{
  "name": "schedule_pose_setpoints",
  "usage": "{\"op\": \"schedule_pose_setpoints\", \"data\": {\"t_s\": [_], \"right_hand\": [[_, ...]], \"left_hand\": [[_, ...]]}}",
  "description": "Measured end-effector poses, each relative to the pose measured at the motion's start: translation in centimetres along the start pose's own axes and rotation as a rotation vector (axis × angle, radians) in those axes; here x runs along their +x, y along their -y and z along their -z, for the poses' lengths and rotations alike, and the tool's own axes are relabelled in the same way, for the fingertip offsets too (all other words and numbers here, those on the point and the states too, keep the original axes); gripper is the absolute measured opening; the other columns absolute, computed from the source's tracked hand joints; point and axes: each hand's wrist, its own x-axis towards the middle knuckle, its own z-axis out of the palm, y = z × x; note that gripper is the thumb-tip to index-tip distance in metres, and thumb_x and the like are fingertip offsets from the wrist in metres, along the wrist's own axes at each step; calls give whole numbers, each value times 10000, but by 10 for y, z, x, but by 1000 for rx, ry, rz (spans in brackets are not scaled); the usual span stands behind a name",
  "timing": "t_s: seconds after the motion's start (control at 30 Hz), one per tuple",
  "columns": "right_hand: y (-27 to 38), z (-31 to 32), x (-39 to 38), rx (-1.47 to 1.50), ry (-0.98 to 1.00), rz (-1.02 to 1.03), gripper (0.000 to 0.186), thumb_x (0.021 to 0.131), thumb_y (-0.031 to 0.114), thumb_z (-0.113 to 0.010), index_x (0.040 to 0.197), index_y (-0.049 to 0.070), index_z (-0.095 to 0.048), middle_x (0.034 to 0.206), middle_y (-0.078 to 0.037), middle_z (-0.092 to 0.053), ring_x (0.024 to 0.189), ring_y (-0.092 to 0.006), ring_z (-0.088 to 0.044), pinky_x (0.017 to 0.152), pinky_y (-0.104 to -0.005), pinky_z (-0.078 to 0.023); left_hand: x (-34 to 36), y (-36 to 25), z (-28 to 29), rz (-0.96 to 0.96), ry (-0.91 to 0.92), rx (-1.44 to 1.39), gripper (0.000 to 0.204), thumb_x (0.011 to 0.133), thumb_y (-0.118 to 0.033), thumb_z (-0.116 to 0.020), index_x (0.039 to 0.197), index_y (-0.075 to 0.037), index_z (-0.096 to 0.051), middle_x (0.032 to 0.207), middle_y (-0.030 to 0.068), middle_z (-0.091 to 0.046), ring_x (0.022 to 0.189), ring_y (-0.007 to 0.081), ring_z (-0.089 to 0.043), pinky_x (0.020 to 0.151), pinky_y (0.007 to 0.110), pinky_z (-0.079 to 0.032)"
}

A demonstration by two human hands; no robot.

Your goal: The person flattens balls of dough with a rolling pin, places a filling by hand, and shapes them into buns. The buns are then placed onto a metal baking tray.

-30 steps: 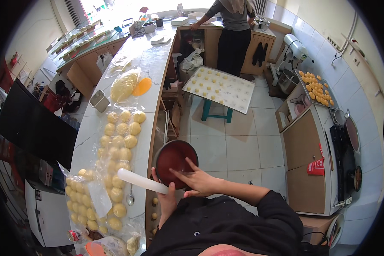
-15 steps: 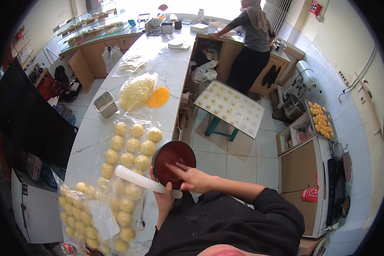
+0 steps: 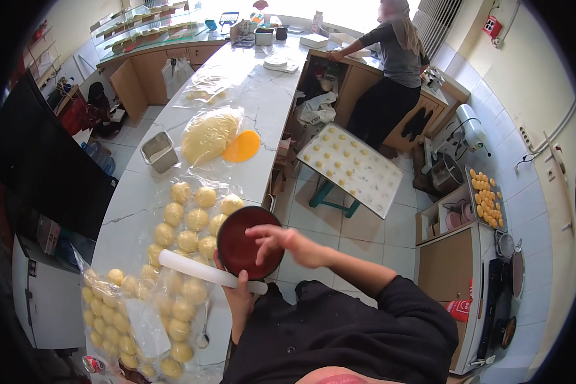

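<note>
A pale worktop (image 3: 131, 198); at its edge, a dark-red bowl (image 3: 237, 249) faces up, contents unclear; farther off, a grey tin (image 3: 159, 153); a white rod (image 3: 201, 271) beside the bowl slants from far left to near right, the left hand (image 3: 239, 297) gripping both; the right hand (image 3: 297, 246) hangs, fingers parted, over the bowl

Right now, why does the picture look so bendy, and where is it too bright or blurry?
In the head view, the fisheye lens makes the counter look curved and leaves the corners black; in the head view, the window is washed out white; in the head view, glare spots the plastic-wrapped dough; in the head view, the right hand looks slightly blurred.
</note>
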Motion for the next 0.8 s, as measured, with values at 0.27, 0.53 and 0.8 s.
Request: {"op": "schedule_pose_setpoints", "data": {"t_s": [0.27, 0.53, 0.8], "right_hand": [[165, -19, -66, 458, 104, 777, 730, 866, 626, -213, 1236, 8, -330, 962, -354, -557, 981, -466, -544, 1042, -538, -174], [170, -9, -112, 471, 143, 834, 671, 892, 579, -233, 1186, 1, -406, 950, -373, -550, 963, -480, -546, 1003, -574, -213], [77, 26, -120, -334, -77, 100, 472, 894, 398, -440, 1119, -17, -453, 1049, -179, -537, 995, -323, -527, 955, -403, -345]], "left_hand": [[-6, 13, -34, 26, -22, -14, 801, 716, 60, -485, 1412, -129, -136, 1372, 93, -291, 1251, 225, -318, 1045, 357, -267], [-25, 40, -58, 67, 34, 218, 801, 718, 58, -495, 1411, -126, -136, 1368, 91, -300, 1252, 221, -319, 1042, 356, -270], [-45, 39, -90, 39, 128, 37, 805, 733, 9, -536, 1406, -119, -113, 1317, 125, -342, 1204, 236, -372, 1006, 352, -334]]}}
